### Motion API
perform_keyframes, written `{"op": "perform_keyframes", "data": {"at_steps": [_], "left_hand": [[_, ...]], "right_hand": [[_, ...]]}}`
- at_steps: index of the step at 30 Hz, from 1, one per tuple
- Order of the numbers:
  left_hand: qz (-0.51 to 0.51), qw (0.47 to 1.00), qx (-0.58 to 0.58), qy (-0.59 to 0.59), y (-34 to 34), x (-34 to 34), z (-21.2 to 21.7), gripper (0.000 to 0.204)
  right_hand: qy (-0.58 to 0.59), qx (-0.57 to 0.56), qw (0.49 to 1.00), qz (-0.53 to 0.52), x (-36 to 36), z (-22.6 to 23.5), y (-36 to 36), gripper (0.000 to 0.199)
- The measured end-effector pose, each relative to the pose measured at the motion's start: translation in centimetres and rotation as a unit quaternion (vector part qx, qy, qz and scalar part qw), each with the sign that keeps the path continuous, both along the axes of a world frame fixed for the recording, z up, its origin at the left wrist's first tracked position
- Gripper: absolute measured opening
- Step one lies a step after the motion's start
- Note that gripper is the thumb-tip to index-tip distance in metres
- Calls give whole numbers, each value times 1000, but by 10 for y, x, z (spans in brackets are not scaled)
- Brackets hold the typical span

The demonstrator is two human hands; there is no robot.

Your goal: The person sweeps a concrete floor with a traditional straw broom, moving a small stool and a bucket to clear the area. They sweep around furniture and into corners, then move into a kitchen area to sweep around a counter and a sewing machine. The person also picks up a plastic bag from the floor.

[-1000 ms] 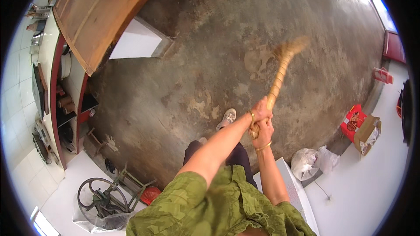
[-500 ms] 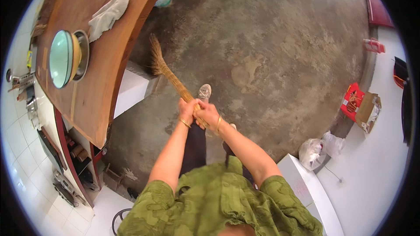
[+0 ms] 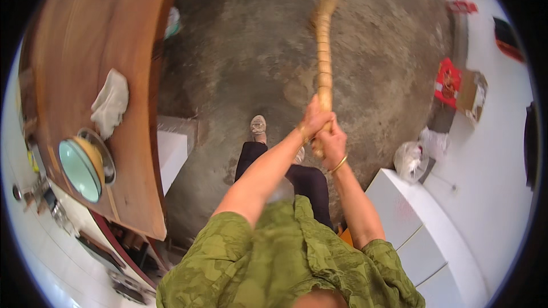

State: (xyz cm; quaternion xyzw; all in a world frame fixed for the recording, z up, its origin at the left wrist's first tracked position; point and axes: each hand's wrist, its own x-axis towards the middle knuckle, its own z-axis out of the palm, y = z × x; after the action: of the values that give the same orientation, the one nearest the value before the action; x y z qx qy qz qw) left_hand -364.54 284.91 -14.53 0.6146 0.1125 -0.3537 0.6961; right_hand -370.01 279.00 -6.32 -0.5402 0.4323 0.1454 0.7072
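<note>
**Both hands grip a broom**

Both arms reach forward from the lower edge, nearly straight. The left hand [image 3: 314,118] and right hand [image 3: 333,144] are closed around the lower end of the broom [image 3: 324,51], left above right, touching. The broom is straw-coloured, bound in rings, blurred at its far tip, and points away over the grey floor [image 3: 388,80]. A wooden bench [image 3: 97,34] lies to the left.

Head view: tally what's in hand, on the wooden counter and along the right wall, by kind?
Brooms: 1, in both hands
Cloths: 1
Bowls: 1
Red packets: 1
Cardboard boxes: 1
Plastic bags: 1
Total: 6
</note>
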Motion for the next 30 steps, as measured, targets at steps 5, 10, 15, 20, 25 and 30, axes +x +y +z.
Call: {"op": "perform_keyframes", "data": {"at_steps": [5,10,15,20,25,30], "left_hand": [[47,995,80,41,27,-64,55,40],[159,960,-12,232,-12,-91,4,28],[119,951,-130,254,-128,-42,-13,23],[63,986,-72,140,-185,52,2,30],[58,998,-20,36,-133,114,9,36],[97,988,118,-3,-42,172,43,32]], "right_hand": [[52,79,992,81,-57,18,-7,63],[120,206,962,134,-40,13,-72,33],[127,92,984,89,-12,5,-161,25],[5,23,999,43,57,3,-203,34],[-64,49,997,-17,113,1,-139,54],[-73,216,973,27,173,-2,-76,42]]}}
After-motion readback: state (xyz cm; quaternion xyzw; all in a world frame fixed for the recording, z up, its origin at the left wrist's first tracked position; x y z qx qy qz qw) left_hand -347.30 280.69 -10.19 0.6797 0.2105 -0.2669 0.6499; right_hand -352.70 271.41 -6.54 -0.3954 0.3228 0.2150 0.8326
